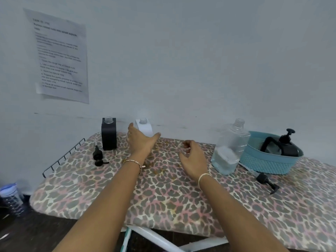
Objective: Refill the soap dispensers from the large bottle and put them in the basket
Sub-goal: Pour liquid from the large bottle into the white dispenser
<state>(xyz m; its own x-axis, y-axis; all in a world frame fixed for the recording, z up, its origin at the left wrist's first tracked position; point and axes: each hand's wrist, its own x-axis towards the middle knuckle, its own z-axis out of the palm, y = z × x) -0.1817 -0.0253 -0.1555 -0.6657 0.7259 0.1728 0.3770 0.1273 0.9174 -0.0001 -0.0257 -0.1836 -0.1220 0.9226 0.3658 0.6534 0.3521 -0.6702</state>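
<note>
A white dispenser point(145, 126) without its pump stands at the back of the board by the wall. My left hand point(140, 140) is spread open right in front of it, fingers apart, holding nothing. A black dispenser point(109, 133), also uncapped, stands to its left, with a black pump point(97, 156) lying beside it. My right hand point(192, 159) hovers open over the middle of the board. The large clear bottle point(228, 148), uncapped and partly full, stands to the right. Behind it, the blue basket point(263, 164) holds a black dispenser point(283, 144) with its pump on.
Another black pump point(266, 180) lies in front of the basket. The leopard-print ironing board point(163, 197) has a wire rack point(61, 157) at its left end. A printed sheet point(60, 55) hangs on the wall. A small bottle point(11, 197) stands on the floor at left.
</note>
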